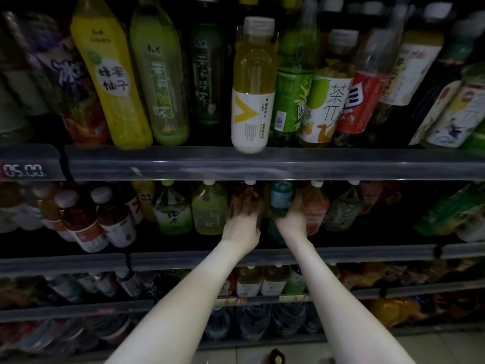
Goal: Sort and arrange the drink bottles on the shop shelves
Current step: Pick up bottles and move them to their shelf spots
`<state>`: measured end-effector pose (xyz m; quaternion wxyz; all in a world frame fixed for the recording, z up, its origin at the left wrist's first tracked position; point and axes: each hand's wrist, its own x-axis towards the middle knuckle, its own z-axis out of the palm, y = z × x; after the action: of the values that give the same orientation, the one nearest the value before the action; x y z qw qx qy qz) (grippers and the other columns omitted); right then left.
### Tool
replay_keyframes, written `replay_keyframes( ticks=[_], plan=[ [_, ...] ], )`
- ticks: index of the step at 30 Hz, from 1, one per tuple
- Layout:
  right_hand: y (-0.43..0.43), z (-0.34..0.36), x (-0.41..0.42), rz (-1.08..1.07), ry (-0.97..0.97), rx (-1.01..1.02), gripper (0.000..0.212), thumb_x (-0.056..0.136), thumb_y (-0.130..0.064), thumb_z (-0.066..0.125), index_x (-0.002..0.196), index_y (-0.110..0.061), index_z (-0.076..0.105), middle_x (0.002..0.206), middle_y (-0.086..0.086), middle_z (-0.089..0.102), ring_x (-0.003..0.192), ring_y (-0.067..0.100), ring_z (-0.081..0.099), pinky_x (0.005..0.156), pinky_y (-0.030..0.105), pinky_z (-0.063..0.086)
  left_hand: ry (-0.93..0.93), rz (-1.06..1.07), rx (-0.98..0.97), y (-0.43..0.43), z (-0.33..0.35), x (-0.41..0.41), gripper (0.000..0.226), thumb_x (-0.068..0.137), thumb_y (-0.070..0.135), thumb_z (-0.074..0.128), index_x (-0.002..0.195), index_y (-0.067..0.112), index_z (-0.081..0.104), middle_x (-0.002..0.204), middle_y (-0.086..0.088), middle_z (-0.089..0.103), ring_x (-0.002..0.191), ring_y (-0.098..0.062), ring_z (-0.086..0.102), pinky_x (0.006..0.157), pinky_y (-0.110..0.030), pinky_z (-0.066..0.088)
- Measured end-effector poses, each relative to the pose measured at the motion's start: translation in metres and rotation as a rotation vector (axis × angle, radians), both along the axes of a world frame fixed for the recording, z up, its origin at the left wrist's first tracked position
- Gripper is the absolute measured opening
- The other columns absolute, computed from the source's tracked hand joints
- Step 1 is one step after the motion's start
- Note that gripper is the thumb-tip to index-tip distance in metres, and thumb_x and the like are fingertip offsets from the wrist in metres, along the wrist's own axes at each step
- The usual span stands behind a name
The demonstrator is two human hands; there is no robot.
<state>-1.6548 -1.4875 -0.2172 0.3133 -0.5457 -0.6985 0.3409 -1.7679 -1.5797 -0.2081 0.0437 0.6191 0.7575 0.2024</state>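
both hands on bottles, second shelf

head view: the left hand [242, 222] wraps its fingers round a dark amber plastic bottle with a white cap [251, 191]. the right hand [291, 219] grips a green plastic bottle with a blue label [281, 197] just beside it on the second shelf [367, 252].

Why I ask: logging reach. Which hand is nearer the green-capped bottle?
Left. The left hand grips a brown bottle two places right of the green-capped bottle; the right hand, holding the blue-label bottle, is farther right.
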Motion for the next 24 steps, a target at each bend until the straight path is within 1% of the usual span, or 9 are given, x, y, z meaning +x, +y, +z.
replay_keyframes(
  ticks=[1, 4, 6, 9, 12, 15, 17, 20, 24],
  plan=[
    [0.002, 0.002, 0.0, 0.009, -0.021, -0.005, 0.065, 0.09, -0.036, 0.061, 0.142, -0.015, 0.027, 0.125, 0.008, 0.053, 0.109, 0.027, 0.056, 0.086, 0.033, 0.045, -0.002, 0.011, -0.007, 0.001, -0.001, -0.002, 0.077, 0.092, 0.02, 0.053, 0.153, 0.029, 0.006, 0.161, -0.003, -0.004, 0.148, -0.028, -0.005, 0.115, -0.044, 0.028],
    [0.012, 0.008, -0.009, 0.043, -0.055, 0.002, 0.08, 0.089, -0.043, 0.06, 0.149, -0.015, 0.015, 0.145, 0.011, 0.037, 0.126, 0.03, 0.045, 0.105, 0.043, 0.039, 0.004, 0.031, -0.023, 0.004, -0.002, -0.006, 0.082, 0.092, 0.018, 0.054, 0.153, 0.031, 0.001, 0.161, -0.002, -0.01, 0.148, -0.025, -0.01, 0.114, -0.043, 0.029],
    [0.016, 0.013, -0.016, 0.018, -0.015, 0.016, 0.081, 0.088, -0.043, 0.062, 0.149, -0.014, 0.017, 0.147, 0.012, 0.034, 0.131, 0.031, 0.04, 0.11, 0.044, 0.035, 0.002, 0.021, -0.046, 0.003, 0.0, -0.006, 0.083, 0.093, 0.018, 0.053, 0.153, 0.03, -0.003, 0.161, -0.001, -0.014, 0.148, -0.023, -0.012, 0.116, -0.04, 0.026],
    [0.02, 0.018, -0.023, -0.048, 0.034, 0.031, 0.083, 0.087, -0.038, 0.067, 0.148, -0.009, 0.019, 0.145, 0.014, 0.035, 0.13, 0.03, 0.04, 0.108, 0.037, 0.036, 0.012, -0.003, -0.044, 0.003, -0.002, -0.008, 0.082, 0.095, 0.02, 0.052, 0.153, 0.031, -0.005, 0.16, 0.0, -0.016, 0.147, -0.024, -0.013, 0.115, -0.039, 0.027],
    [0.013, 0.015, -0.021, -0.054, -0.015, 0.082, 0.088, 0.085, -0.033, 0.07, 0.147, -0.004, 0.016, 0.143, 0.017, 0.032, 0.129, 0.033, 0.038, 0.104, 0.037, 0.037, 0.012, -0.011, -0.056, 0.005, -0.008, -0.011, 0.083, 0.094, 0.021, 0.053, 0.153, 0.035, -0.004, 0.159, 0.001, -0.02, 0.147, -0.025, -0.015, 0.112, -0.039, 0.03],
    [-0.005, 0.006, -0.01, -0.03, 0.025, 0.123, 0.08, 0.085, -0.023, 0.069, 0.145, -0.006, 0.019, 0.128, 0.012, 0.046, 0.114, 0.03, 0.052, 0.091, 0.038, 0.047, 0.005, -0.038, -0.048, 0.003, -0.01, -0.011, 0.082, 0.094, 0.021, 0.052, 0.152, 0.036, -0.004, 0.159, 0.003, -0.021, 0.146, -0.025, -0.018, 0.113, -0.039, 0.027],
    [-0.016, 0.004, 0.001, -0.011, 0.12, 0.06, 0.067, 0.082, -0.019, 0.07, 0.138, -0.012, 0.032, 0.115, 0.004, 0.057, 0.104, 0.025, 0.06, 0.084, 0.034, 0.05, -0.005, -0.069, -0.028, 0.001, -0.01, -0.012, 0.081, 0.093, 0.022, 0.052, 0.153, 0.036, -0.001, 0.161, 0.002, -0.014, 0.148, -0.027, -0.009, 0.113, -0.04, 0.029],
    [-0.029, 0.005, 0.019, -0.017, 0.242, 0.041, 0.051, 0.077, -0.014, 0.074, 0.122, -0.014, 0.048, 0.113, 0.002, 0.061, 0.106, 0.019, 0.06, 0.088, 0.029, 0.048, -0.015, -0.122, -0.015, -0.005, -0.008, -0.01, 0.075, 0.093, 0.025, 0.053, 0.154, 0.028, 0.009, 0.161, -0.002, 0.008, 0.145, -0.028, 0.015, 0.112, -0.039, 0.033],
    [-0.06, 0.023, 0.034, -0.047, 0.36, 0.084, 0.06, 0.077, -0.013, 0.078, 0.124, -0.024, 0.042, 0.11, -0.012, 0.056, 0.106, 0.008, 0.055, 0.089, 0.022, 0.044, -0.069, -0.162, -0.052, -0.009, 0.007, 0.0, 0.074, 0.093, 0.036, 0.056, 0.153, 0.023, 0.015, 0.159, -0.004, 0.019, 0.142, -0.026, 0.025, 0.111, -0.034, 0.03]
  ],
)
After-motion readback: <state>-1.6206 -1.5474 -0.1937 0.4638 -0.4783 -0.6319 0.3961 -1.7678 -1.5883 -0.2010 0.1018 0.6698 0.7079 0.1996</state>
